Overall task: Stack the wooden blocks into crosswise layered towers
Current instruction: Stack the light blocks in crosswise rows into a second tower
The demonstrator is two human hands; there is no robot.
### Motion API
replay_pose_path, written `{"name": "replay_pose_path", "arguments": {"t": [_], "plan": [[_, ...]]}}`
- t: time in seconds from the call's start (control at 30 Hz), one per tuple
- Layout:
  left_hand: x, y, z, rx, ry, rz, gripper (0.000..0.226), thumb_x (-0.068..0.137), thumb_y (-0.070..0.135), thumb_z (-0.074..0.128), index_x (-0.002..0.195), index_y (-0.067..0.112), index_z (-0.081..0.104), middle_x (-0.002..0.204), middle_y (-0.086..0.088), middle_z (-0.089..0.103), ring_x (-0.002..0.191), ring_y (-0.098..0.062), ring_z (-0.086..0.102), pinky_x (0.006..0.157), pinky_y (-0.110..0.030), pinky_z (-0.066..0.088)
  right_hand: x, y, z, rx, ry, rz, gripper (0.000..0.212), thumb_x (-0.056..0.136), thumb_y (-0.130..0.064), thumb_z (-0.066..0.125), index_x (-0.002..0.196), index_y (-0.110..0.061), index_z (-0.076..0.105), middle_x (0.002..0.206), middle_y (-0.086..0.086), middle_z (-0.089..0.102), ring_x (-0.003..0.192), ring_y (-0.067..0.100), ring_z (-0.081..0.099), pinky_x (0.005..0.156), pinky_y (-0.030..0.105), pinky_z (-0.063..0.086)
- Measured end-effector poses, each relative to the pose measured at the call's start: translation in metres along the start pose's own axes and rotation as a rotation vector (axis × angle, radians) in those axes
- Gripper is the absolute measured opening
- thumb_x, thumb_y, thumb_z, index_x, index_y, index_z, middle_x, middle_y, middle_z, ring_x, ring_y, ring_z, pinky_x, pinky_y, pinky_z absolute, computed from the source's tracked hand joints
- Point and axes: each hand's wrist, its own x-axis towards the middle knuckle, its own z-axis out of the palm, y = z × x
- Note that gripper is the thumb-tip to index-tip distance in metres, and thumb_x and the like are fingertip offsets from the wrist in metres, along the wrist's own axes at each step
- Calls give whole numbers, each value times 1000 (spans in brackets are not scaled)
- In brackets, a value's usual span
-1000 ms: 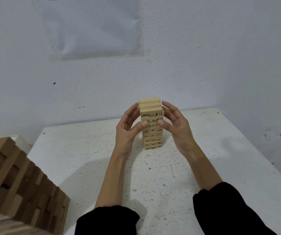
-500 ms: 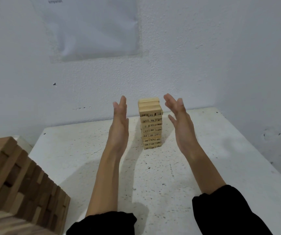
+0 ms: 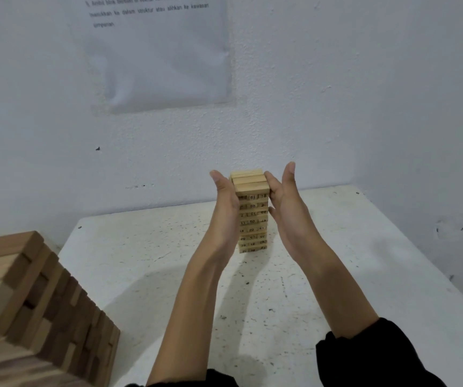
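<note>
A small tower of numbered wooden blocks [image 3: 252, 216] stands upright on the white table [image 3: 336, 275], its layers laid crosswise. My left hand [image 3: 226, 202] lies flat against the tower's left side with straight fingers. My right hand [image 3: 286, 199] presses its right side, fingers straight and pointing up. Both palms flank the upper layers. The left hand hides the tower's left edge.
A much larger tower of darker wooden blocks [image 3: 29, 308] fills the lower left, close to the camera. A sheet of paper with printed text [image 3: 157, 51] hangs on the white wall. The table ends at the wall behind and drops off on the right.
Half a second ago my hands stood apart from the tower with flat palms. Now both have closed in and press its sides. A second ago my fingers were curled at its top layers.
</note>
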Motion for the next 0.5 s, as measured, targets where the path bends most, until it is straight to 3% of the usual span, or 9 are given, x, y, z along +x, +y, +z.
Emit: {"name": "replay_pose_path", "arguments": {"t": [0.07, 0.13, 0.17, 0.27, 0.37, 0.43, 0.5], "plan": [[0, 1, -1, -25, -15, -11, 57, 92, 55, -10, 95, 45, 46, 94, 29, 58, 77, 26, 54, 59, 3, 41, 0, 1, 1, -9, -6, -14, 68, 90, -63, 6, 144, -30, 31, 131, -15, 49, 106, -8, 47, 97, 24, 30], [0, 1, -3, -21, -21, -15, 61, 92, 57, -9, 100, 43, 50, 98, 26, 60, 83, 23, 57, 61, 1, 43, 0, 3, 1, -34, 4, -25, 65, 91, -62, 6, 140, -32, 36, 100, -25, 54, 76, -17, 51, 79, 16, 37], [0, 1, -3, -20, -21, -18, 62, 93, 57, -9, 101, 42, 50, 99, 26, 61, 84, 22, 57, 62, 0, 44, 0, 3, 1, -34, 10, -27, 64, 91, -62, 6, 140, -33, 37, 94, -26, 53, 71, -17, 50, 76, 16, 37], [1, -2, -3, 14, -30, -12, 62, 93, 57, -9, 103, 43, 51, 98, 27, 63, 86, 21, 57, 65, -1, 45, 0, 3, 0, 15, -1, -19, 67, 91, -62, 6, 144, -30, 31, 112, -18, 51, 82, -13, 46, 90, 23, 31], [-5, 4, -3, 49, -11, -26, 63, 92, 56, -10, 109, 41, 49, 101, 33, 63, 92, 24, 53, 81, -5, 44, -1, 0, 0, 22, -14, -27, 69, 90, -63, 9, 145, -28, 28, 142, -12, 40, 118, -2, 41, 103, 30, 26], [-8, 6, -10, 80, 22, -71, 67, 85, 65, -3, 138, 40, 29, 139, 30, 36, 125, 14, 32, 110, -21, 25, 0, -3, -6, -28, 15, -90, 74, 81, -69, 20, 144, -32, 30, 150, -13, 31, 136, 4, 28, 113, 37, 21], [-7, 7, -20, 168, 122, -45, 77, 78, 70, 19, 148, 39, 5, 155, 21, 8, 140, -1, 12, 113, -34, 11, 3, -6, -19, -115, 33, -183, 71, 76, -67, 37, 140, -35, 38, 146, -16, 37, 134, 2, 32, 112, 37, 25]]}}
